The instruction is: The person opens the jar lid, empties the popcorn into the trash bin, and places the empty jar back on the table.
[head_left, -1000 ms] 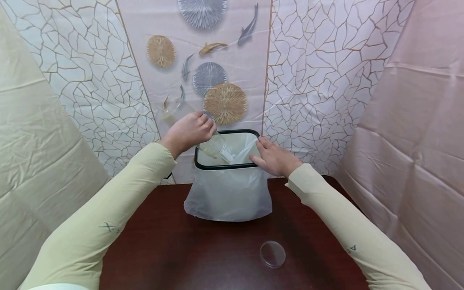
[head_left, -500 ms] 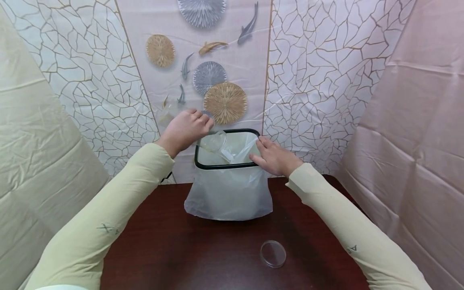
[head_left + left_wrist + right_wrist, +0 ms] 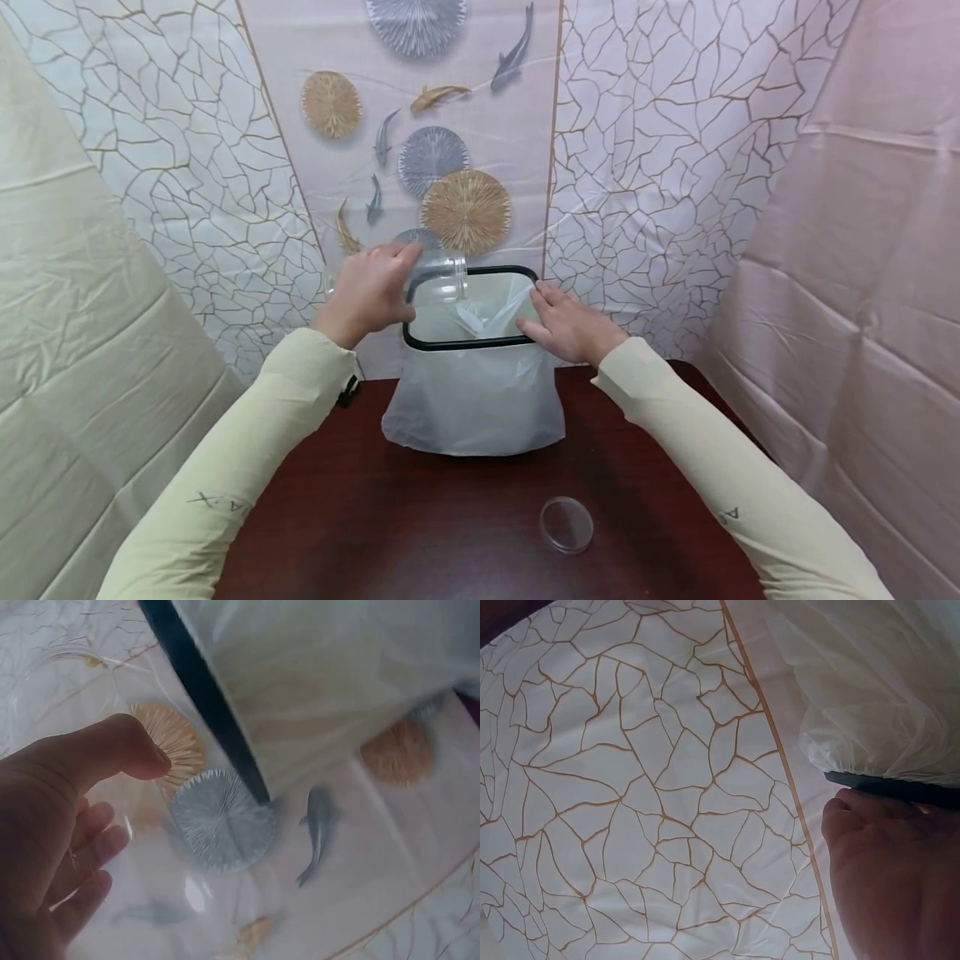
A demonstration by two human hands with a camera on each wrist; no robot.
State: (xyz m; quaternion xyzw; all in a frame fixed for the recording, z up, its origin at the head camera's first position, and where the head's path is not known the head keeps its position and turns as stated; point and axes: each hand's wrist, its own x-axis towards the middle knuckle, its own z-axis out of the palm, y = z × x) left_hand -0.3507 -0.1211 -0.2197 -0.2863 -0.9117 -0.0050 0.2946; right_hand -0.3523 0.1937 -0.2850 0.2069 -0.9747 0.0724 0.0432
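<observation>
My left hand point(image 3: 367, 292) grips a clear, see-through jar point(image 3: 444, 279) around its side. The jar lies nearly level, its open mouth pointing right over the left part of a white bin. In the left wrist view the thumb and curled fingers sit around the jar's clear wall point(image 3: 191, 892). A dark green rim ring point(image 3: 472, 343) holds a translucent bag liner point(image 3: 480, 408) over the bin. My right hand point(image 3: 573, 325) rests with extended fingers on the right side of that ring, also seen in the right wrist view. White plastic film point(image 3: 487, 317) shows inside the bin.
A clear round lid point(image 3: 567, 525) lies on the dark red-brown table point(image 3: 420, 533) in front of the bin. Patterned cloth point(image 3: 637, 167) hangs close behind, and plain cloth point(image 3: 832, 292) walls both sides. A small black object point(image 3: 348, 392) shows by the left cuff.
My left hand has turned the jar from mouth-down to nearly level, its mouth rising and its base dropping. The right hand, bin and lid stay in place.
</observation>
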